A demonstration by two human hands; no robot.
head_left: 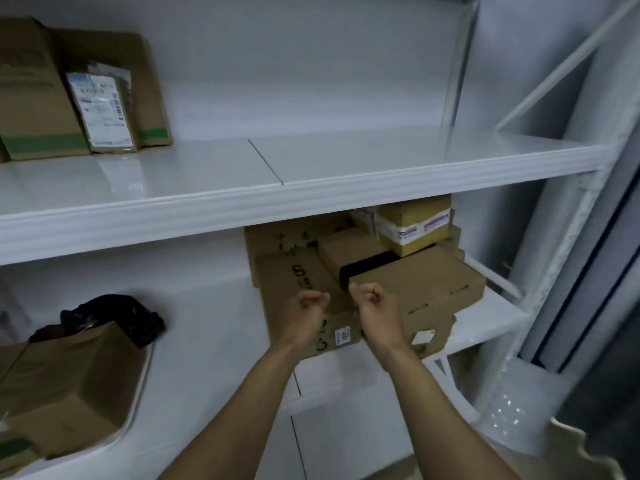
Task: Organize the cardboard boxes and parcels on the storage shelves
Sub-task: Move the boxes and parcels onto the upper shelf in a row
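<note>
A pile of brown cardboard boxes fills the right end of the lower white shelf. A flat box with black handwriting leans at the pile's left. A small taped box sits on top at the back. My left hand and my right hand hover side by side in front of the pile, fingers curled, holding nothing. Neither hand touches a box.
The upper shelf carries tall cardboard parcels and a labelled packet at its far left. On the lower left sit a brown box and a black bag. A white upright frame stands at the right.
</note>
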